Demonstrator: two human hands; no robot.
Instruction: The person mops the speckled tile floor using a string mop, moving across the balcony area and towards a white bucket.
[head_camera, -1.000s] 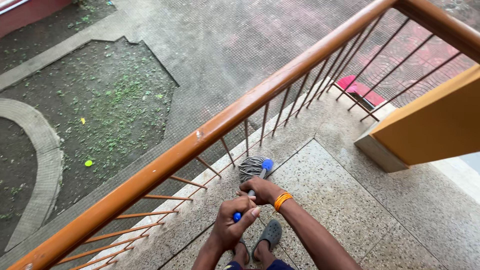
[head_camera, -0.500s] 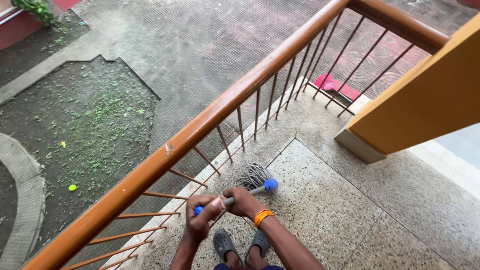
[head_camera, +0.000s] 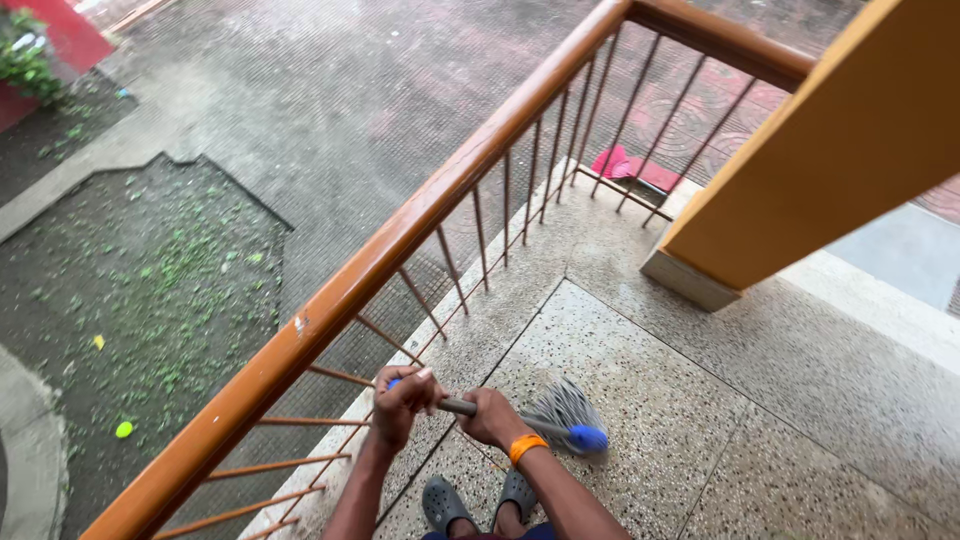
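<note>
Head view showed both our hands, left hand (head_camera: 402, 393) and right hand (head_camera: 490, 415), clenched on the mop (head_camera: 560, 420), its head at four o'clock, most floor (head_camera: 760, 400) unmopped.

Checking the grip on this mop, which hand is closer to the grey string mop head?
Right. The right hand grips the metal mop handle just short of the grey string mop head. The left hand holds the handle's far end, beside the orange railing.
</note>
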